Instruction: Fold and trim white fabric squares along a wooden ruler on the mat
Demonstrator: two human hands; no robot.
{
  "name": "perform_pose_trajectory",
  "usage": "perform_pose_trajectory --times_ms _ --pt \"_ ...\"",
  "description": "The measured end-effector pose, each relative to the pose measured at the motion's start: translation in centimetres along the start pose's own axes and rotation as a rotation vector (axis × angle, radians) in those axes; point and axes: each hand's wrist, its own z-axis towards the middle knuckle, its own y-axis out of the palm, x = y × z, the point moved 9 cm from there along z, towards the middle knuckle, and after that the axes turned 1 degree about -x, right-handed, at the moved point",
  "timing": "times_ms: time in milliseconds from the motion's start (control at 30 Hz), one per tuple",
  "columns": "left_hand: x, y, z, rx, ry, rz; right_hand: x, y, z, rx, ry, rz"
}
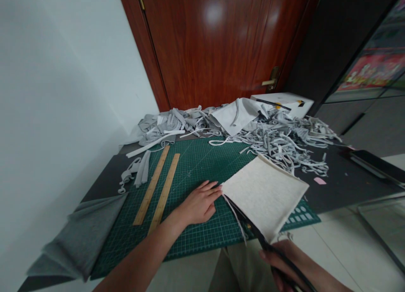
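Observation:
A cream fabric square (265, 195) lies at the right front of the green cutting mat (202, 161), turned with one corner toward me. My left hand (201, 201) rests flat on the mat, fingers stretched out, their tips touching the fabric's left corner. Black scissors (261, 237) are gripped in my right hand (284, 260), which is closed around the handles. The blades run along the fabric's lower left edge and are partly hidden by it. A thin strip of fabric (238, 220) hangs along that edge, beside the blades.
Two wooden rulers (153, 186) lie on the mat's left side. Folded grey fabric (82, 237) is at the left front. Heaped grey scraps (278, 136) fill the back, before a white box (300, 104). A black flat object (376, 163) sits far right.

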Motion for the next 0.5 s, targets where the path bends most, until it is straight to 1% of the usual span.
perform_pose_trajectory --times_ms 200,367,500 --pt "-0.1 0.2 -0.1 -0.001 -0.008 0.009 -0.8 -0.4 0.0 0.011 0.008 -0.028" --pt "-0.2 0.1 -0.1 -0.004 -0.018 0.019 -1.3 -0.5 0.2 -0.017 0.021 -0.028" --pt "-0.1 0.2 0.0 -0.021 -0.015 0.011 -1.8 -0.5 0.5 -0.049 -0.015 -0.010"
